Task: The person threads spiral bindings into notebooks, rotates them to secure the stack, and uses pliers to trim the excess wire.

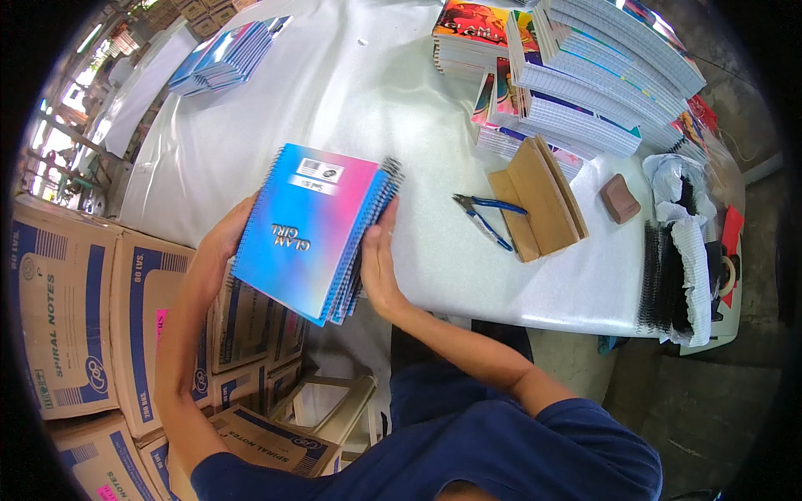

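Notebooks [313, 230], a small stack of spiral-bound ones with a blue-to-pink cover on top, are being held between both hands just above the near edge of the table [368, 92]. The stack's long axis is running from near-left to far-right, tilted, with the black wire spines facing right. The left hand [224, 234] is pressing flat against the left long edge, and the right hand [378, 255] is lying open-palmed along the spiral side, fingers pointing away from the person. Neither hand is curling round the stack; the two palms are squeezing it between them, so the stack is sitting squarely in the middle, equally near to each.

The table, covered in a white sheet, is stretching far and to the right. Right of the stack, blue-handled pliers [484, 219] are lying on the sheet, and just beyond them a brown cardboard piece [541, 200] is standing folded. A small brown block [620, 199] is resting further right. At the far right, tall stacks of bound notebooks [601, 75] are leaning, and at the near right edge loose black wire coils [660, 275] are sitting with white paper. Another flat pile of blue notebooks [227, 57] is lying far left.

Cardboard cartons [75, 309] are stacked on the floor at the near left, beside the person's left arm.
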A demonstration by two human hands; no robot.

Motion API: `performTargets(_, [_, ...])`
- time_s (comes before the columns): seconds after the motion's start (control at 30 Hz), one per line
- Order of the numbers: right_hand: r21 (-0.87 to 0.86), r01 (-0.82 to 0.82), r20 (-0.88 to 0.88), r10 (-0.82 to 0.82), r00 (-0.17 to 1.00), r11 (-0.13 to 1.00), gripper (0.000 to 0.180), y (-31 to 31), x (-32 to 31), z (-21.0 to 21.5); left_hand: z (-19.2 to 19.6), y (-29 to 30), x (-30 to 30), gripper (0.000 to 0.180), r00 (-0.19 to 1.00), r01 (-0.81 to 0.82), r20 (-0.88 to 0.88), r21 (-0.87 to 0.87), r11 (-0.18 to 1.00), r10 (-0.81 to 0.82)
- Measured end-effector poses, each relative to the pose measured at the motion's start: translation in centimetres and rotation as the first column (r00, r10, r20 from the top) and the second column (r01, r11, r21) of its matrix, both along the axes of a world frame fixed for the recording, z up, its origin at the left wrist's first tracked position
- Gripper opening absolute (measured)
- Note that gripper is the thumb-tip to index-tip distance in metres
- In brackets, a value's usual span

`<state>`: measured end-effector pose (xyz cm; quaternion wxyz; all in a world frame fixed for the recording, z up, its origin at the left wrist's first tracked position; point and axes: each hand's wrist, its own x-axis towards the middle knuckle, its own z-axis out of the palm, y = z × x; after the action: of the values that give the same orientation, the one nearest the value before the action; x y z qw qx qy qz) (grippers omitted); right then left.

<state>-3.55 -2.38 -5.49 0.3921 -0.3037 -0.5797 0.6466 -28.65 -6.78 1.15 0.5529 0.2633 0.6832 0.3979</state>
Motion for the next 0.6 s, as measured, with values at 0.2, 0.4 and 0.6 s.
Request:
performTargets(0.2, [0.166, 0.214, 0.075, -0.229, 0.971, 0.963, 0.074, -4.5, 2.6, -0.6, 1.3, 4.5, 1.8, 0.056, 0.923, 0.361, -0.113, -0.085, 0.929, -0.369])
performTargets(0.4, [0.032, -0.042, 0.198, 0.035, 0.980, 0.999, 0.065, -1.5, 8.9, 1.3, 4.1, 2.5, 0.6, 0.053, 0.839, 0.145, -0.516, -0.096, 0.985, -0.174])
performTargets(0.6, [0.292, -0.079, 0.358, -0.032, 0.933, 0.953, 0.068, 11.4, 9.5, 6.6, 4.2, -7.9, 8.8, 0.055, 0.143, -0.512, -0.258, 0.807, 0.295, 0.955])
